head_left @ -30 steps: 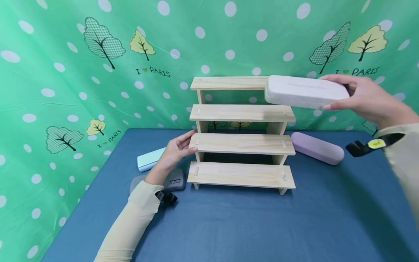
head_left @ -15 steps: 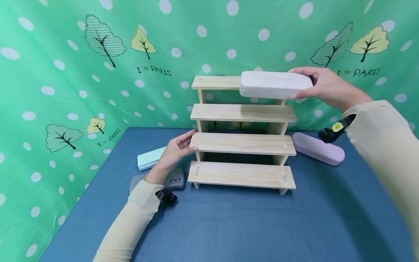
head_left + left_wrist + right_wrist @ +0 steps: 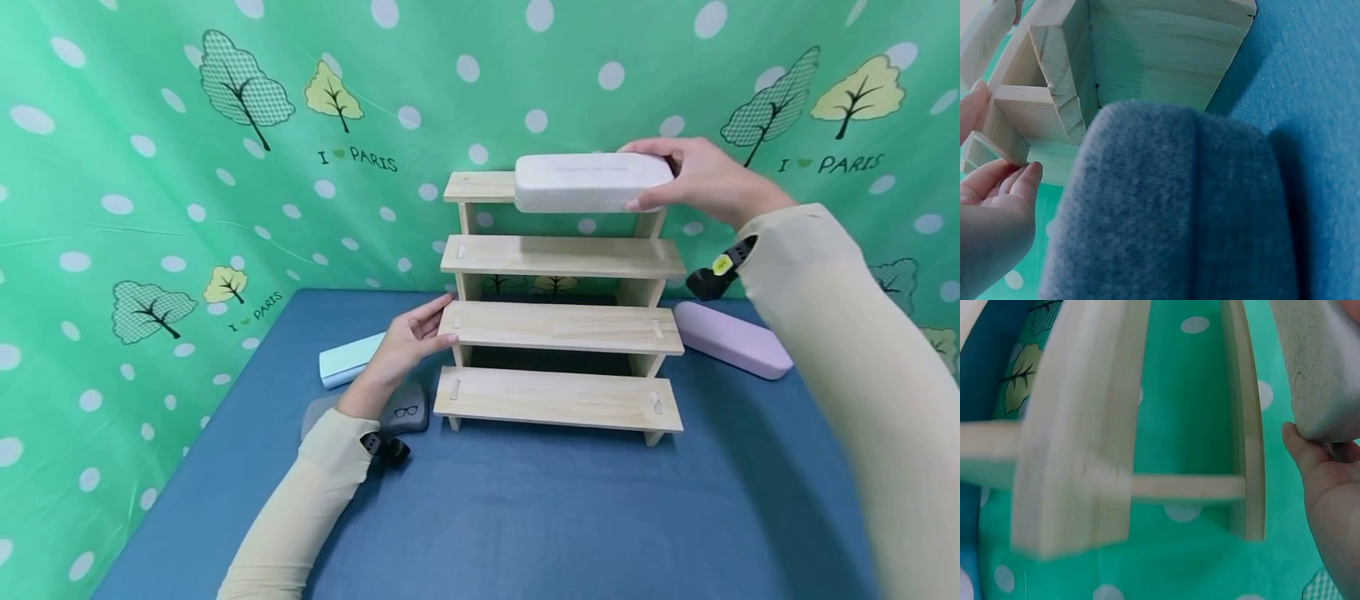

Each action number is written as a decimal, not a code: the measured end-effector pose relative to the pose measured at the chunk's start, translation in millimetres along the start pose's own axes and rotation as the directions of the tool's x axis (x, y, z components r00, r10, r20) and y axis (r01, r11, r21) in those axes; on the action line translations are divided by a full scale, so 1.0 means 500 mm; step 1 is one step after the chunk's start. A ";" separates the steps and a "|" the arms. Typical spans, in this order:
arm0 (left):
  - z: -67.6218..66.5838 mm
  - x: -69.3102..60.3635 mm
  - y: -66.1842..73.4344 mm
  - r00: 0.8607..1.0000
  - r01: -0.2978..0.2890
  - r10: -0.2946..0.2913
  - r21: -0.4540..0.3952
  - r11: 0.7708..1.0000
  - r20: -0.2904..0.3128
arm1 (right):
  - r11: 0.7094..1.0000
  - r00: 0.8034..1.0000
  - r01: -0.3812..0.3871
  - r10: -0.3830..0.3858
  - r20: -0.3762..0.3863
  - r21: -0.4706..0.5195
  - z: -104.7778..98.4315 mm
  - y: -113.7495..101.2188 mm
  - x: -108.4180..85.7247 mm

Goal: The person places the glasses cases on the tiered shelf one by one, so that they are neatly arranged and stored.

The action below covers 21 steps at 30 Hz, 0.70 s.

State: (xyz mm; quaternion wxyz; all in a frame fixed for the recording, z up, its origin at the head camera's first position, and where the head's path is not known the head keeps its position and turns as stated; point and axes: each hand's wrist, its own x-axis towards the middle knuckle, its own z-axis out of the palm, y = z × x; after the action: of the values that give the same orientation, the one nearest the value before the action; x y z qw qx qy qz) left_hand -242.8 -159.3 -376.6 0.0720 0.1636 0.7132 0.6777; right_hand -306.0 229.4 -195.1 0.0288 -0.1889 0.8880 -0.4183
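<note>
White oblong case: I judge light, stiff; grasp by end
Right hand: fingers pinch right end
Left hand: grips wooden tiered shelf

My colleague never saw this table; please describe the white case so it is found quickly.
Find the wooden stepped rack before the green backdrop. Near its top shelf, the right hand grips the white case. Unlike the lilac case and pale blue case on the table, it is held up.

White case and right hand now farther left
</note>
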 end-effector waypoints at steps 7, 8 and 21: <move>0.001 0.002 -0.001 1.000 0.005 -0.005 0.002 1.000 0.001 | 0.999 1.000 -0.015 0.015 -0.006 0.034 0.020 -0.008 0.039; 0.002 0.003 -0.001 1.000 0.006 -0.006 0.002 1.000 0.002 | 0.999 1.000 -0.022 0.022 -0.006 0.038 0.020 -0.007 0.044; -0.002 0.005 -0.006 1.000 0.013 -0.013 0.002 1.000 -0.007 | 0.994 0.998 -0.065 0.064 0.015 0.092 0.017 -0.002 0.084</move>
State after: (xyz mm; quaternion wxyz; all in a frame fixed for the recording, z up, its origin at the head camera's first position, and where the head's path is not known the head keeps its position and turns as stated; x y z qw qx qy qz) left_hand -245.6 -159.6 -379.3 0.0737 0.1569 0.7152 0.6771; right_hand -342.8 207.5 -195.7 0.0566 -0.1611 0.8731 -0.4567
